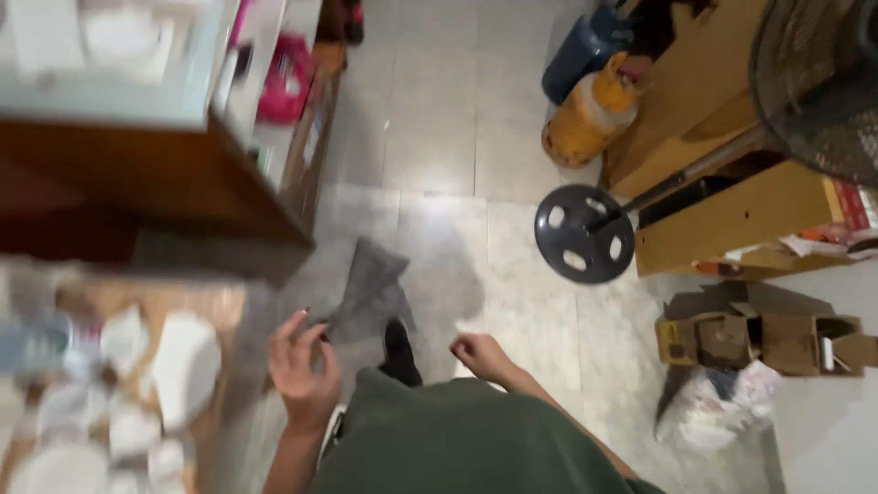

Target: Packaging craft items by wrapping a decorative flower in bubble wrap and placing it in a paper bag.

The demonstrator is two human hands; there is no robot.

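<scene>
On the floor at the right, by the wall, lies an open brown cardboard box [759,340], on its side, flaps spread, with a second small box nested in it. Touching its lower edge sits a white plastic bag [718,412], crumpled and full. On the yellow wooden shelf above, at the far right, stands a red carton [858,203] with white print, and below it lie loose papers and wrappers [823,242] in white, orange and red. A pink package [285,78] rests on the glass shelf at upper left, blurred. No screens or signs seen.
</scene>
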